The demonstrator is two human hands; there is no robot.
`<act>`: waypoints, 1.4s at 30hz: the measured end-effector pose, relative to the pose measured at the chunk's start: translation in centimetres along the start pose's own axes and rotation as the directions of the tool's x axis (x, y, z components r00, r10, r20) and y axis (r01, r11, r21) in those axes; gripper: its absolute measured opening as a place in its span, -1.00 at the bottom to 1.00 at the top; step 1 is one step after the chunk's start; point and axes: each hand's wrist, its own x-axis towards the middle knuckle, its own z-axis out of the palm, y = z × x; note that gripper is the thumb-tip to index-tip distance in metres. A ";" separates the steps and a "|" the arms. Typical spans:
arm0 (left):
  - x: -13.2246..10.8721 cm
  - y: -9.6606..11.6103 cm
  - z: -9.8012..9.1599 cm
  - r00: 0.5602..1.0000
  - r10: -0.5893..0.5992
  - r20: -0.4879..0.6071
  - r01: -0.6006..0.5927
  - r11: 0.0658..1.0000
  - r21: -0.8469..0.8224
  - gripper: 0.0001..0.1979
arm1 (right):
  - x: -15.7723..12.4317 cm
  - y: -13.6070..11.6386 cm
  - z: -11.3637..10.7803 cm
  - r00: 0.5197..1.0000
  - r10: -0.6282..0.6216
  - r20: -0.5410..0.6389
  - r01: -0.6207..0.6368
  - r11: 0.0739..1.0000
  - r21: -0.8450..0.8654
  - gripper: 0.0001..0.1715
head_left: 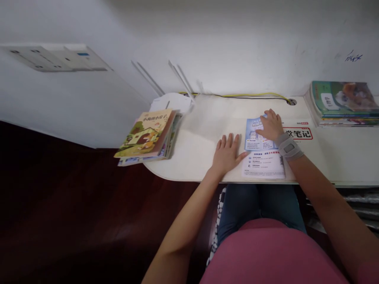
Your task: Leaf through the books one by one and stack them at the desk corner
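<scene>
"White, smooth counter [192,157] with a rounded left end: what sits there?"

"A stack of colourful paper picture books [145,136], jutting past the edge, before a flat white plastic router [170,101] with antennas."

"Next?"

"Open room, up to the left hand [226,154]. It lies palm down, fingers slightly spread, thumb tip at the left edge of a blue-and-white printed paper leaflet [263,159]."

"Which way does that point?"

"Long axis front to back, blue part toward the wall [237,55], white part toward the wearer; its near edge lies just inside the counter's front edge."

"And the right hand [271,126]?"

"Over the leaflet's upper right, fingers loosely spread, aimed wallward. Whether they press, I cannot tell. A grey wristband [290,146] sits behind."

"Further right?"

"A white booklet with a red-framed black title [299,134], partly covered, its outline hard to make out; then a thick stack of green-topped books [343,98]."
</scene>
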 end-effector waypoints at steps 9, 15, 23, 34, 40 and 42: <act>0.1 0.1 0.0 1.000 -0.026 0.018 0.026 1.000 0.001 -0.09 | 0.0 0.1 0.1 0.999 -0.038 0.022 0.038 0.999 0.003 -0.40; 0.1 0.0 0.1 1.000 -0.012 -0.007 0.012 1.000 -0.009 -0.12 | 0.1 0.0 0.2 0.998 -0.061 -0.006 0.061 0.998 0.010 -0.39; 0.1 0.0 0.1 1.000 0.002 0.005 -0.002 1.000 -0.015 -0.13 | 0.5 0.1 1.1 0.998 0.022 -0.055 -0.018 0.997 0.076 -0.37; -0.1 0.1 -0.2 0.999 0.008 0.035 -0.010 0.998 0.055 -0.14 | -2.5 0.9 -0.4 0.996 -0.050 -0.072 0.069 0.952 0.299 -0.28; 0.2 -0.6 -0.1 1.000 -0.002 0.004 0.002 0.999 -0.041 -0.16 | -10.4 2.9 1.3 0.965 -0.256 -0.060 0.259 0.883 0.391 -0.04; 0.2 -1.3 -0.2 0.998 -0.039 -0.039 0.034 0.991 -0.127 -0.25 | -11.2 2.3 1.7 0.964 -0.255 -0.071 0.263 0.893 0.366 -0.03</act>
